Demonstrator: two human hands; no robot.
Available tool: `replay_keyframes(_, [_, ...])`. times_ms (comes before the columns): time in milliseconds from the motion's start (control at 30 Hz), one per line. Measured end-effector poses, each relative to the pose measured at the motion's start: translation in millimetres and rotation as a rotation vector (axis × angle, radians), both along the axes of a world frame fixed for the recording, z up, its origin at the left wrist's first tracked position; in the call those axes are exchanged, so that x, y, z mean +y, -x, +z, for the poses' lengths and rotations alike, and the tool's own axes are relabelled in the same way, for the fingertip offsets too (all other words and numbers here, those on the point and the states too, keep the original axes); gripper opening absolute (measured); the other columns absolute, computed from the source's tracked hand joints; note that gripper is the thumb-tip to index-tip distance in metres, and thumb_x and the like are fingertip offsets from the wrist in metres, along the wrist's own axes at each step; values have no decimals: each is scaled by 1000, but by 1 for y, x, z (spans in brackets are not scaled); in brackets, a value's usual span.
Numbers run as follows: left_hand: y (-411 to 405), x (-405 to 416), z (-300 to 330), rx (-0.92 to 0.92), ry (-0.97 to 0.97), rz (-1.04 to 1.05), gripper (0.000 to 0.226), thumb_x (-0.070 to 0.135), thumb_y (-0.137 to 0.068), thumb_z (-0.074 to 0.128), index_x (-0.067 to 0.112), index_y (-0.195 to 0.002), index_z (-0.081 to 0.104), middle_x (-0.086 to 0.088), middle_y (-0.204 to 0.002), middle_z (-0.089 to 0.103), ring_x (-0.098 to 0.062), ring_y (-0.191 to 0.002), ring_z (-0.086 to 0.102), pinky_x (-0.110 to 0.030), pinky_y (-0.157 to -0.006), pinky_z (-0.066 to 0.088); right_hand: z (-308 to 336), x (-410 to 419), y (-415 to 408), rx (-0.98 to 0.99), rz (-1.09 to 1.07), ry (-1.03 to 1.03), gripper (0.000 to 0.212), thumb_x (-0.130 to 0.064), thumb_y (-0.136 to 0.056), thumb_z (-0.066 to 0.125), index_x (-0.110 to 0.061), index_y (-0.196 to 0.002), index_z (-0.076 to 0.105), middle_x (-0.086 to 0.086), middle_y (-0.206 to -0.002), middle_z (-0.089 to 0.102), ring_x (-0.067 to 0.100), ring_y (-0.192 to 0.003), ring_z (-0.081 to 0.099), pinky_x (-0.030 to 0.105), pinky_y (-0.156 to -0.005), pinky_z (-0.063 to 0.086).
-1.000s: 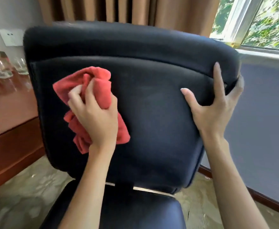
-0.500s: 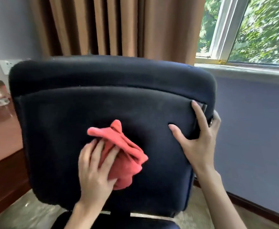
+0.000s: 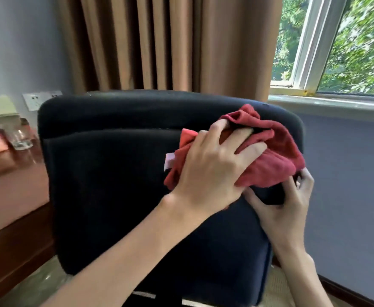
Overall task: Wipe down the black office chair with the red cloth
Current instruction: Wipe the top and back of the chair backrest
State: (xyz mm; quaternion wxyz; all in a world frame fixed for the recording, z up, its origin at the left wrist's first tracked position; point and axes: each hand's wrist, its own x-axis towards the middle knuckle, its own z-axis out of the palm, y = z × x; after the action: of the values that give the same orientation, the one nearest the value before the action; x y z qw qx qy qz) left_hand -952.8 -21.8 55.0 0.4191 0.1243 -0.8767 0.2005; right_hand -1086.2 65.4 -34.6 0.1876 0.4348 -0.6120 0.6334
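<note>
Two hands work at the backrest of our black office chair [image 3: 115, 185]. Our left hand [image 3: 212, 171] clutches the bunched red cloth [image 3: 276, 156], pressing it against the backrest's upper corner at two o'clock. Our right hand [image 3: 285, 209] grips the chair's edge just beneath the cloth, at four o'clock. Glasses [image 3: 21, 137] stand on the wooden counter [image 3: 13, 189] at nine o'clock.

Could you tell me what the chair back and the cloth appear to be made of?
Chair back: probably a matte black woven or mesh fabric over padding; it shows no shine and has soft rounded edges. Cloth: soft red textile, perhaps microfibre, since it bunches into folds under the left hand.
</note>
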Motion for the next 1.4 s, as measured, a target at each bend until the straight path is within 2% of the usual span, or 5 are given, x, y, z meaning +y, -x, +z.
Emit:
replay_keyframes(167, [-99,-63,-16,95,-181,293,67,33,-74,68,29,-139,53,-2,-150,44,-34,-133,39,-50,-108,35,2,-5,-8,-83,-6,2,77,-50,-65,75,-34,-137,55,3,-146,33,5,-136,36,4,-108,25])
replay_keyframes(367, [-102,-43,-22,91,-527,-134,64,67,-91,42,29,-142,51,15,-153,36,-14,-148,15,-42,-122,11,4,-5,-10,-75,-10,2,77,-43,-64,78,-34,-136,55,2,-146,33,11,-138,37,3,-108,24])
replay_keyframes(567, [-60,-36,-18,526,-541,260,50,50,-89,55,29,-135,55,5,-135,46,-26,-128,36,-52,-104,39,4,-3,-10,-77,8,-7,76,-44,-61,79,-43,-133,52,1,-147,34,14,-138,37,-1,-104,23])
replay_keyframes(1067, [16,20,26,107,-532,-113,32,26,-79,56,17,-106,71,2,-111,66,-23,-99,61,-35,-90,51,-2,-6,-1,-31,100,92,66,-23,-78,80,-52,-130,51,-3,-145,36,3,-130,44,18,-112,34])
replay_keyframes(1400, [-59,-40,45,-29,-320,227,44,28,-79,41,26,-110,72,7,-115,72,-27,-99,64,-34,-88,49,2,-4,-2,-21,-7,72,73,-36,-63,86,-34,-130,58,10,-138,40,22,-126,49,27,-111,37])
